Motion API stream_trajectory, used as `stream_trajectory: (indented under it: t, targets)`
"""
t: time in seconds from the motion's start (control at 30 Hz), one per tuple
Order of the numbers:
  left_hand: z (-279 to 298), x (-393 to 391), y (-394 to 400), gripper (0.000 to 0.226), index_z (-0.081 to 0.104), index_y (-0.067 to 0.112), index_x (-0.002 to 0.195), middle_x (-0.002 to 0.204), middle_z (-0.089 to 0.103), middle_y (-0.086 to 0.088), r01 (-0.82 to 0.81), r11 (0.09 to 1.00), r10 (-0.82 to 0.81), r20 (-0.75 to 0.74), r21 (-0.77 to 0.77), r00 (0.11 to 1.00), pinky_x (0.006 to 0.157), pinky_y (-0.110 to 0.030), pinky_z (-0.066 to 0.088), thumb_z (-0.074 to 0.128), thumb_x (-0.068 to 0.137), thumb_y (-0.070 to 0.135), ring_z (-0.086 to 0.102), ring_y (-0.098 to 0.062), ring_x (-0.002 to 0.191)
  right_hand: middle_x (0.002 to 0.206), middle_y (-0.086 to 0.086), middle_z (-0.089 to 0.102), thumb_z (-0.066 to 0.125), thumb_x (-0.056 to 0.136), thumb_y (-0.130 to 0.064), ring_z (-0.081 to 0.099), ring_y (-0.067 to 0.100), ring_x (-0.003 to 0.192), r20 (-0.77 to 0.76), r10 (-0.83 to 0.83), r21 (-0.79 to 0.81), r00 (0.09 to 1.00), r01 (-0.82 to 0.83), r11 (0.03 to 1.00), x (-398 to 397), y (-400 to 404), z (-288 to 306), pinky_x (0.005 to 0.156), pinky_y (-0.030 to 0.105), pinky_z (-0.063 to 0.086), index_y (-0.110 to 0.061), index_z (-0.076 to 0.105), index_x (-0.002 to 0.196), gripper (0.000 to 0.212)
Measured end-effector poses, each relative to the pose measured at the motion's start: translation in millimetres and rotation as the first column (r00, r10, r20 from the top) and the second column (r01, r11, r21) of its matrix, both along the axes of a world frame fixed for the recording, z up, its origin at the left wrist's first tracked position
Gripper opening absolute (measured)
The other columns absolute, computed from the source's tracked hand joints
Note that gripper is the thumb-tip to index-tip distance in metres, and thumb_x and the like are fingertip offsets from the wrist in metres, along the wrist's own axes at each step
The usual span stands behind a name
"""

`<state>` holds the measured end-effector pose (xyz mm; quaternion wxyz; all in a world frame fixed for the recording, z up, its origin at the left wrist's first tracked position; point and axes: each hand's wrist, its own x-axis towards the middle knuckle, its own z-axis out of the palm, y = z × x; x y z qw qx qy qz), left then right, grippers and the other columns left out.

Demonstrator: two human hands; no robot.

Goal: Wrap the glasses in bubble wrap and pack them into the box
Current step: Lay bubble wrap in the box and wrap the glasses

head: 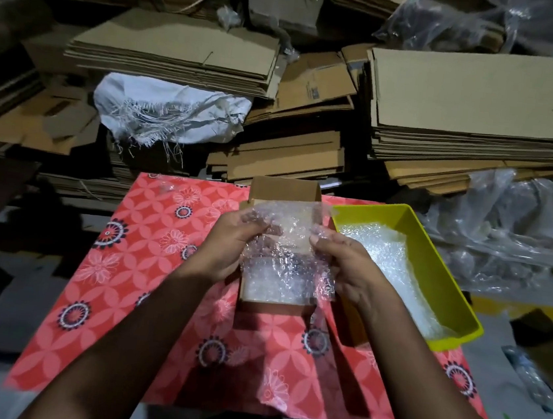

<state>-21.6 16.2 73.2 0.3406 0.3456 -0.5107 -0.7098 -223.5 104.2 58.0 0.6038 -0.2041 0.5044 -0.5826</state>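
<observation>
Head view: both hands raised over the far middle of the red patterned mat point(141, 297), directly above a small open cardboard box point(282, 189). Left hand point(226, 241) and right hand point(347, 269) each curl fingers round a side of a bubble-wrap bundle point(288, 255), pinching it between them; the wrap is crumpled and loose at its lower edge. Whether a glass sits inside the bundle cannot be told, the film is too cloudy. More wrap appears to lie in the box already, pale against its near wall. A yellow tray point(462, 320) sits at the mat's right edge, just beside the box, with more bubble wrap point(390, 256) lying in it. Judgement: the wrap itself is light, soft and slick, so it springs open if let go; any glass within would be fragile and could slide out an unsealed end. Best hold is across the bundle's middle with both ends folded under. Room: box mouth looks snug for the bundle, tray wall close on the right, open mat to the left and near side. Stacks of flattened cardboard point(486, 105) and a white sack point(169, 111) stand well beyond the far edge.
</observation>
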Motion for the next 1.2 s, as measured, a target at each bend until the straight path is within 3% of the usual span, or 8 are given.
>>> stream_trajectory:
  t: [0.23,0.37,0.6,0.73,0.87,0.93,1.03,1.2]
  targets:
    - [0.8,15.0,-6.9,0.018,0.070,-0.002,0.106,0.106,0.073,-0.021,-0.140,0.989,0.143,0.070,-0.049,0.987,0.095,-0.055,0.049,0.068,0.089,0.003,0.067,-0.035,0.096,0.091,0.007,0.075,0.075,0.083,-0.024,0.072,0.019,0.080,0.161,0.171,0.040,0.972,-0.180,0.983,-1.4,-4.0,6.1,0.079,0.036,0.062,-0.006,0.069,0.111,0.034]
    - [4.1,19.6,-9.1,0.020,0.073,0.001,0.107,0.112,0.072,-0.019,-0.153,0.987,0.157,0.097,-0.049,0.983,0.092,-0.069,0.046,0.066,0.088,-0.003,0.065,-0.051,0.099,0.077,0.005,0.074,0.068,0.088,-0.004,0.070,0.011,0.064,-0.065,0.130,0.021,0.989,-0.129,0.991,7.5,-8.8,18.4,0.057,0.023,0.058,0.003,0.064,0.117,0.030]
    - [16.3,28.6,-7.9,0.026,0.076,0.013,0.100,0.120,0.070,-0.006,-0.149,0.974,0.167,0.092,-0.169,0.982,0.087,-0.049,0.057,0.067,0.085,-0.006,0.066,-0.030,0.107,0.088,0.000,0.076,0.069,0.085,0.009,0.072,0.014,0.078,-0.431,0.101,-0.255,0.897,-0.228,0.940,-1.4,-3.7,33.4,0.067,0.024,0.057,-0.010,0.073,0.103,0.026]
    - [32.1,33.6,-4.4,0.048,0.075,0.009,0.085,0.095,0.075,0.005,-0.111,0.952,0.135,0.065,-0.285,0.989,0.071,-0.016,0.054,0.050,0.076,-0.030,0.069,-0.001,0.093,0.095,0.000,0.077,0.062,0.087,0.013,0.073,0.015,0.083,-0.412,0.045,-0.309,0.910,-0.186,0.933,-8.5,-4.5,40.1,0.067,0.026,0.058,-0.021,0.080,0.086,0.038]
    - [37.3,32.7,-8.4,0.054,0.079,0.017,0.083,0.090,0.075,0.002,-0.080,0.947,0.089,0.014,-0.312,0.996,0.076,-0.019,0.055,0.049,0.078,-0.028,0.069,-0.008,0.091,0.073,0.002,0.072,0.053,0.082,0.023,0.067,0.012,0.062,-0.361,0.040,-0.356,0.932,-0.178,0.918,-10.9,-6.8,36.5,0.054,0.024,0.055,-0.017,0.075,0.062,0.050]
    - [35.5,30.5,-11.9,0.030,0.072,0.010,0.110,0.098,0.066,-0.013,-0.063,0.980,0.048,-0.084,-0.188,0.995,0.079,-0.031,0.059,0.053,0.091,-0.004,0.064,-0.014,0.086,0.068,0.002,0.069,0.052,0.082,0.024,0.064,0.012,0.058,-0.350,0.033,-0.383,0.936,-0.175,0.907,-11.4,-9.8,35.8,0.052,0.022,0.053,-0.017,0.073,0.058,0.051]
    - [30.0,26.0,-6.2,0.040,0.056,0.012,0.125,0.113,0.055,-0.018,0.017,0.999,-0.009,-0.167,0.043,0.986,0.095,-0.064,0.050,0.052,0.098,0.042,0.068,-0.031,0.094,0.068,0.002,0.068,0.054,0.082,0.021,0.063,0.012,0.060,-0.366,0.014,-0.405,0.930,-0.173,0.898,-16.8,-15.8,35.6,0.055,0.022,0.052,-0.018,0.072,0.060,0.048]
    - [23.6,12.5,10.5,0.015,0.065,0.004,0.086,0.079,0.072,-0.005,0.012,0.989,-0.002,0.073,-0.148,0.997,0.073,-0.029,0.054,0.064,0.091,0.019,0.068,-0.013,0.074,0.084,0.007,0.068,0.056,0.090,0.011,0.064,0.015,0.065,-0.298,-0.005,-0.397,0.954,-0.119,0.910,-20.4,-17.2,35.6,0.057,0.027,0.055,-0.014,0.071,0.094,0.029]
